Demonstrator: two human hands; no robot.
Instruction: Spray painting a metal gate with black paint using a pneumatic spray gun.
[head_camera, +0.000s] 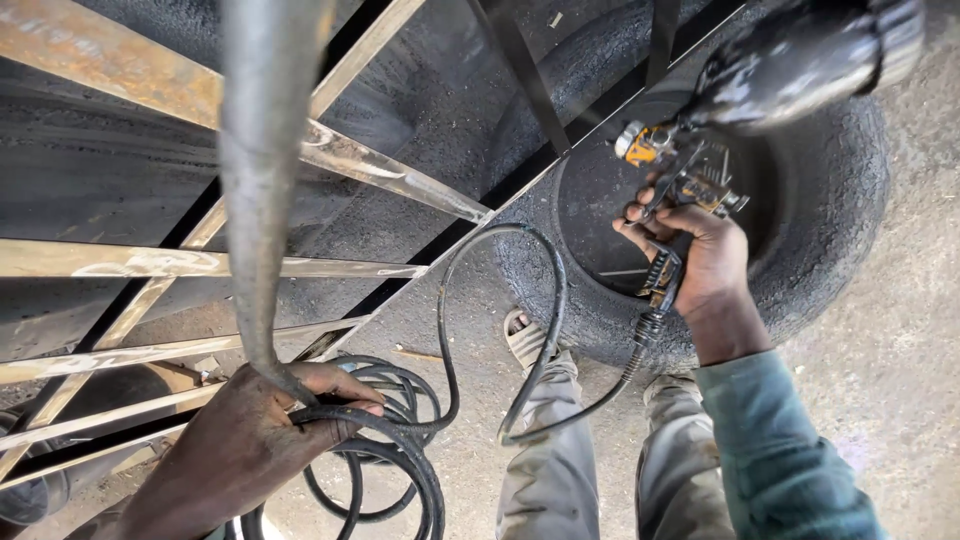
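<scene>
My right hand (705, 255) grips a paint spray gun (680, 165) with an orange knob and a dark, paint-crusted cup (790, 60) at the top right. Its nozzle points at the black-painted metal frame (420, 120). A black air hose (545, 300) runs from the gun's handle down in loops to my left hand (260, 430), which is closed around a bundle of coiled hose (390, 450) and the lower end of a grey metal bar (262, 180). My legs in grey trousers (560, 460) and a sandalled foot (525, 338) show below.
A large black tyre (820, 230) lies on the sandy ground (900, 350) under the frame at right. Rusty and bare diagonal flat bars (150, 262) cross the left side. A dark sheet surface fills the upper left.
</scene>
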